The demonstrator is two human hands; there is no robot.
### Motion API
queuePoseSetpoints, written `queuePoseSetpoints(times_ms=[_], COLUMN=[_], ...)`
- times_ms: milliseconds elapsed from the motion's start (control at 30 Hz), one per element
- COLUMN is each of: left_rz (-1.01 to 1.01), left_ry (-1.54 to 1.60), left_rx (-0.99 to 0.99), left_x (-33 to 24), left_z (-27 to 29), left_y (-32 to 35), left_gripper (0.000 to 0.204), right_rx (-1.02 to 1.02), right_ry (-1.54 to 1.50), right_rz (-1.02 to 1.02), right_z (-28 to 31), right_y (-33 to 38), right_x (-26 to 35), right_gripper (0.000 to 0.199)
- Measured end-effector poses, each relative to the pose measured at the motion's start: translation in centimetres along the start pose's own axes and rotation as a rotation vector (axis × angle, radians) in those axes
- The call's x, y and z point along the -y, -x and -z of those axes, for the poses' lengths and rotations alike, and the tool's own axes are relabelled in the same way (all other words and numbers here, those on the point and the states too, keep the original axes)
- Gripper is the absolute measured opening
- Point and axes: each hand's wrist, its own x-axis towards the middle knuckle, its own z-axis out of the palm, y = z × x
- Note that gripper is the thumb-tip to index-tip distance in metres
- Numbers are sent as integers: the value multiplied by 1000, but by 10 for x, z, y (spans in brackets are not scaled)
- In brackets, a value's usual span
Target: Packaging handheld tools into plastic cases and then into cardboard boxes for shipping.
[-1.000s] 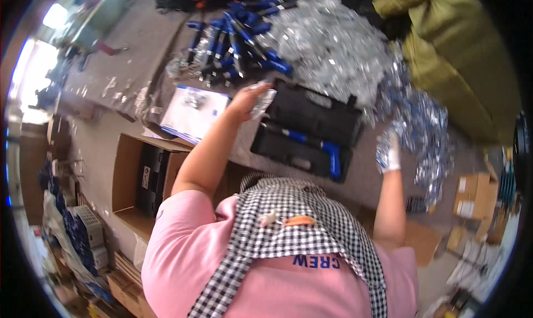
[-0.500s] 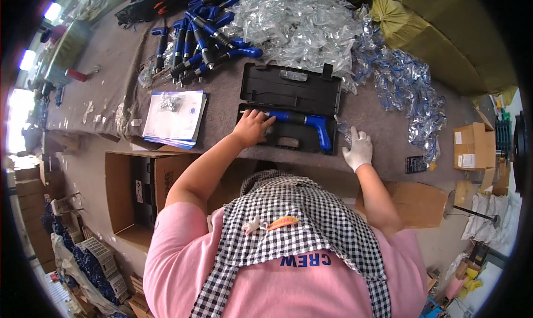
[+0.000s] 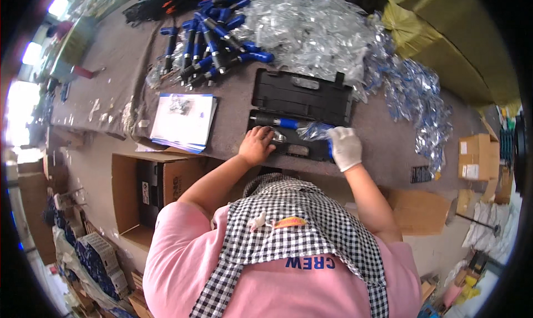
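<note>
While the left hand lies bare on the lower tray of the open black tool case, its fingers curl down on a small metal piece there — whether they grip it I cannot tell; the right hand, in a white glove, is closed on a clear plastic bag over the case's right end; a blue-handled tool lies in the tray between them; a booklet sits left of the case, blue-handled tools and loose clear bags beyond it.
</note>
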Motion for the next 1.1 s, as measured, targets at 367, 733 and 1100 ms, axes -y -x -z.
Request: queuePoseSetpoints(times_ms=[367, 733, 1100], left_rz=[1096, 1212, 491], left_ry=[-216, -229, -429], left_rx=[-389, -155, 581], left_x=[122, 171, 182], left_z=[67, 85, 293], left_y=[-16, -34, -92], left_gripper=[69, 29, 28], right_rx=[328, 217, 176], right_ry=[-31, -281, -690], right_rz=[123, -23, 105], right_z=[-58, -37, -28], right_y=[-14, -16, -74], right_x=[27, 18, 68], right_gripper=[33, 58, 43])
